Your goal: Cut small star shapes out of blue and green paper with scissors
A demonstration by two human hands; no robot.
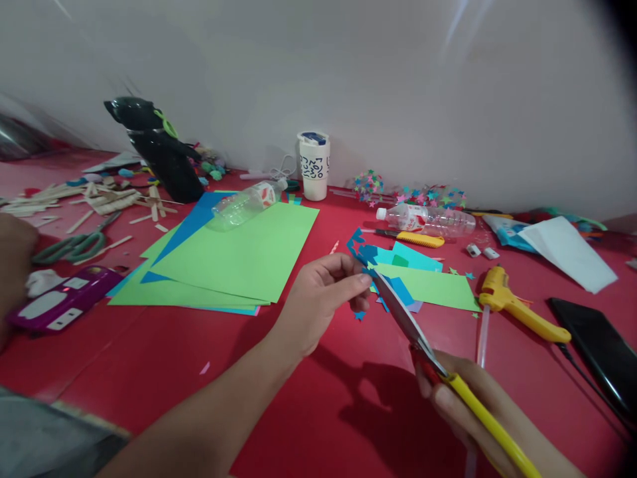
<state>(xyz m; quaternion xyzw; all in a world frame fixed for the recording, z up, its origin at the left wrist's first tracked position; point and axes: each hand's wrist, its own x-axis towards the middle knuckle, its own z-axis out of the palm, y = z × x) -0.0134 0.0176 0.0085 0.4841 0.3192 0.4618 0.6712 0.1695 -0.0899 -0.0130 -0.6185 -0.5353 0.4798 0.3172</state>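
Note:
Between the thumb and fingers of my left hand (326,289) is a piece of blue paper (367,253) with star-shaped cut-outs along it. My right hand (460,392) grips a pair of scissors (401,310) with yellow and red handles. Their blades point up and left, the tips touching or very near the blue paper by my left fingertips. Under and behind the tips lie a light green paper strip (438,285) and turquoise paper scraps (418,254). A small blue star (359,316) rests on the red table (298,411) just below my left fingers.
Green and blue sheets (239,259) are stacked at left centre, a plastic bottle (243,206) on top. A yellow glue gun (520,305), a phone (594,352) and a box cutter (418,239) lie right. A white cup (314,166) stands behind. Another person's arm (14,265) shows far left.

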